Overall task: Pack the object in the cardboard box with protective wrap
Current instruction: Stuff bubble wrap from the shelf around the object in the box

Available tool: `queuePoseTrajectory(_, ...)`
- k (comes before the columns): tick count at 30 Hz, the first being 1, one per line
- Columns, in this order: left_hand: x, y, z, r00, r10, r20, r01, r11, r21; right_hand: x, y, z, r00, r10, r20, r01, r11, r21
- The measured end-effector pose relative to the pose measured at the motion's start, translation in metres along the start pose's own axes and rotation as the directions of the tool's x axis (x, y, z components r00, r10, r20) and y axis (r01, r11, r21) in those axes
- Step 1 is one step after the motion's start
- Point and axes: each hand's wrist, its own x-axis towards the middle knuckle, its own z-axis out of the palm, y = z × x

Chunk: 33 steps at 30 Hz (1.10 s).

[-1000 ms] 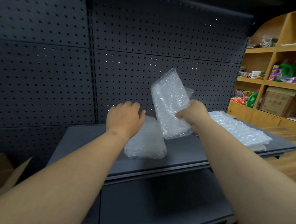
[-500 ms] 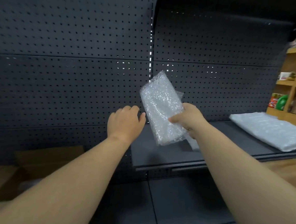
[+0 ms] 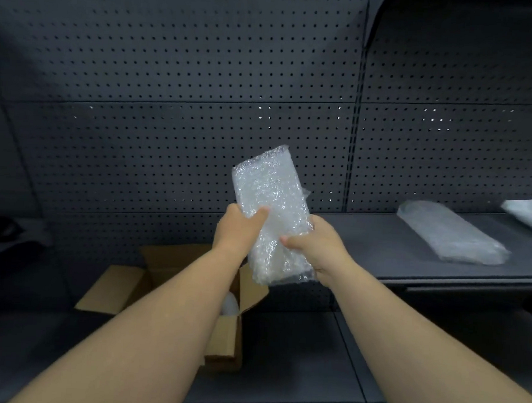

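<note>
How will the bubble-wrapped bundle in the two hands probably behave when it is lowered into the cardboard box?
The bubble-wrapped bundle probably stays stiff: it stands upright above the left hand and right hand without drooping. It seems light. The glossy wrap may slip.

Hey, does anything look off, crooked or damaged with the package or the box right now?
Nothing stands out. Both hands, left hand and right hand, hold the tilted bubble-wrapped package above the open cardboard box; another wrapped bundle lies on the shelf.
</note>
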Motion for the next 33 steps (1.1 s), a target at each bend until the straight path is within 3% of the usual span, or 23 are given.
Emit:
queuePoseTrajectory(3, -0.002, -0.007, -0.010, 0.999, -0.045, -0.001, 0.045, 0.997, -0.055, -0.002, 0.003, 0.012, 0.999, 0.019, 0.047, -0.020, 0.999, 0.034)
queuePoseTrajectory(8, -0.011, -0.019, -0.029, 0.989, -0.143, 0.033, 0.146, 0.942, -0.302, -0.008, 0.011, 0.029, 0.987, 0.059, 0.150, -0.070, 0.995, 0.070)
queuePoseTrajectory(13, -0.015, -0.035, -0.050, 0.979, -0.184, 0.090, 0.205, 0.884, -0.421, -0.008, 0.021, 0.046, 0.965, 0.159, 0.207, -0.191, 0.970, 0.148)
queuePoseTrajectory(19, -0.008, -0.058, -0.082, 0.973, -0.161, 0.163, 0.217, 0.878, -0.427, 0.000, 0.018, 0.080, 0.928, 0.274, 0.252, -0.346, 0.884, 0.314)
queuePoseTrajectory(33, 0.042, -0.148, -0.232, 0.933, -0.107, 0.343, 0.256, 0.868, -0.425, -0.020, -0.004, 0.240, 0.879, 0.319, 0.355, -0.429, 0.854, 0.293)
